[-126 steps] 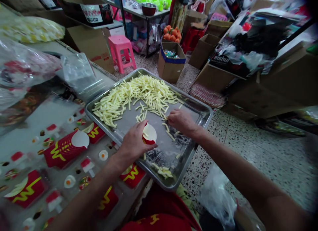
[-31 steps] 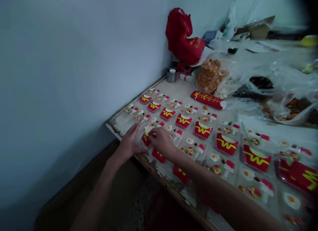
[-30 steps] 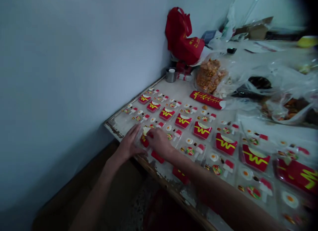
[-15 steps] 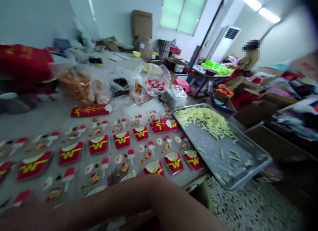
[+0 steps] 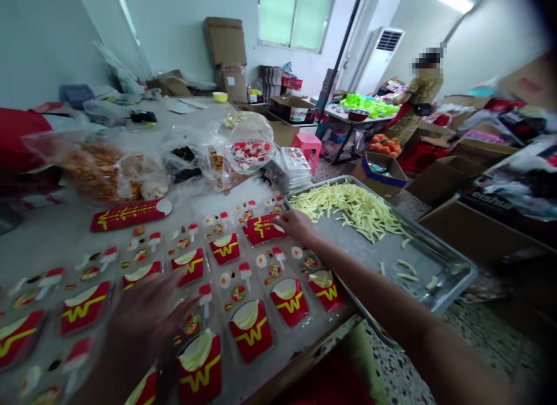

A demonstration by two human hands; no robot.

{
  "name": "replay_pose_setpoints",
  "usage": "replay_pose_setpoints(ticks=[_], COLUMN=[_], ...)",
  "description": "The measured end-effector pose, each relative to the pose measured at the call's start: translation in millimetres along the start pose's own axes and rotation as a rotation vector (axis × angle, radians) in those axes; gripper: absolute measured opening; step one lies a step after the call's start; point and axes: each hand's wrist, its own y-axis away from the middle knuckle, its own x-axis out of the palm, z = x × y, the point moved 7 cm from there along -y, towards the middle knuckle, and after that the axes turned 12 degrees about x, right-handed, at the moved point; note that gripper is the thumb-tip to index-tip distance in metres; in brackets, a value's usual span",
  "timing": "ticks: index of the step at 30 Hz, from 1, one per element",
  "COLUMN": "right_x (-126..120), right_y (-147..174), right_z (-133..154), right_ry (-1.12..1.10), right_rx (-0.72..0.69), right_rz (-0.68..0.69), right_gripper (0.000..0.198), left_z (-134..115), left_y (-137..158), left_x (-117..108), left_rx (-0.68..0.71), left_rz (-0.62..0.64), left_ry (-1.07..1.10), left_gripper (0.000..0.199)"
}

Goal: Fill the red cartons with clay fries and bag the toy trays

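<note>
Right at my table's (image 5: 56, 242) right edge | right hand (image 5: 293, 226) touching nested red cartons (image 5: 260, 230), pinch unclear; left hand (image 5: 143, 312) spread | likely light, bendy: grip rim

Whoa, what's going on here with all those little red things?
A person's right hand reaches to the white end of a red carton stack; whether it has a grip is hard to tell. The left hand, blurred and fingers spread, is over rows of small red packets with yellow zigzags. To the right, a metal tray holds a heap of pale sticks. Farther back, another person stands by bright green things.
</note>
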Motion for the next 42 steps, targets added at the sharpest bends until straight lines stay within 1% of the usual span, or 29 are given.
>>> replay_pose_setpoints(ticks=[2,4,6,7,8,9,10,12,15,17,19,21,23,24,25,26,28,29,30,31,32,33,35,36,37,39,41,42], right_x=[9.7,13.4,14.3,13.4,11.7,9.0,5.7,-2.0,-13.8,-22.1,-29.6,-34.9,-38.0,-38.8,-39.6,-40.6,-42.5,-44.0,-46.8,-49.4,-53.8,-58.7,-64.2,-65.0,-63.2,-59.2,-60.1,-62.3], right_y=[-1.4,-2.7,-6.7,-8.9,-10.4,-10.9,-10.1,-6.1,-0.5,0.7,1.5,6.1,16.2,23.0,30.2,37.2,48.3,51.0,50.7,47.9,41.8,35.1,24.9,21.7,19.4,19.6,25.1,28.7], right_z=[1.9,5.2,5.3,4.1,3.1,3.2,4.3,7.6,5.0,-7.2,-26.6,-42.6,-46.4,-44.2,-41.4,-40.0,-46.5,-57.9,-76.7,-101.3,-134.1,-171.0,-237.1,-263.3,-281.0,-301.5,-314.3,-322.2], right_ry=[-0.005,-0.032,-0.066,-0.081,-0.096,-0.111,-0.126,-0.158,-0.191,-0.166,-0.125,-0.095,-0.076,-0.067,-0.063,-0.067,-0.085,-0.109,-0.142,-0.17,-0.204,-0.212,-0.097,-0.018,0.052,0.134,0.116,0.073], right_rx=[-0.006,0.008,0.018,0.02,0.011,-0.013,-0.046,-0.119,-0.177,-0.165,-0.106,-0.066,-0.103,-0.149,-0.199,-0.246,-0.346,-0.378,-0.371,-0.34,-0.232,-0.087,0.14,0.22,0.232,0.185,0.157,0.185], right_rz=[0.058,0.066,0.077,0.077,0.071,0.057,0.037,-0.011,-0.072,-0.112,-0.143,-0.163,-0.188,-0.204,-0.22,-0.235,-0.225,-0.204,-0.184,-0.156,-0.155,-0.178,-0.202,-0.197,-0.162,-0.105,-0.105,-0.123], right_gripper=[0.035,0.034,0.034,0.032,0.031,0.03,0.03,0.031,0.031,0.03,0.028,0.024,0.019,0.017,0.015,0.013,0.012,0.015,0.018,0.022,0.026,0.028,0.028,0.03,0.031,0.035,0.033,0.031], left_z=[-13.2,-24.7,-32.2,-34.6,-35.9,-36.2,-35.2,-31.1,-24.8,-19.6,-14.3,-16.8,-32.9,-46.8,-62.7,-78.8,-106.8,-117.5,-126.1,-133.3,-139.8,-145.6,-155.3,-160.3,-165.6,-176.0,-183.0,-184.1], left_y=[-49.4,-103.5,-150.1,-167.7,-181.1,-190.6,-196.9,-203.2,-203.4,-199.3,-192.1,-185.2,-183.4,-185.0,-188.2,-192.9,-205.7,-212.9,-219.7,-225.9,-231.4,-236.0,-242.6,-244.6,-245.8,-246.8,-247.1,-247.1], left_x=[36.4,83.9,129.4,147.2,160.1,167.7,169.9,162.9,149.4,149.1,153.5,154.7,149.7,146.7,144.6,144.3,150.0,155.0,161.2,167.6,173.5,178.5,184.9,187.1,188.8,190.7,189.9,189.0], left_rx=[0.143,0.249,0.284,0.294,0.303,0.315,0.324,0.326,0.286,0.218,0.127,0.082,0.109,0.151,0.192,0.216,0.199,0.166,0.126,0.091,0.065,0.041,-0.012,-0.033,-0.049,-0.056,-0.045,-0.045], left_rz=[0.033,0.077,0.125,0.147,0.164,0.172,0.167,0.124,0.091,0.124,0.176,0.185,0.129,0.1,0.081,0.08,0.132,0.171,0.218,0.266,0.307,0.336,0.358,0.361,0.362,0.357,0.331,0.316], left_ry=[-0.004,-0.002,0.03,0.053,0.074,0.093,0.108,0.118,0.108,0.093,0.084,0.082,0.086,0.097,0.111,0.128,0.153,0.159,0.166,0.181,0.206,0.237,0.299,0.331,0.362,0.42,0.455,0.455], left_gripper=[0.045,0.053,0.065,0.069,0.069,0.067,0.064,0.063,0.072,0.074,0.074,0.082,0.094,0.098,0.096,0.09,0.078,0.076,0.077,0.081,0.085,0.087,0.084,0.084,0.084,0.085,0.087,0.087])
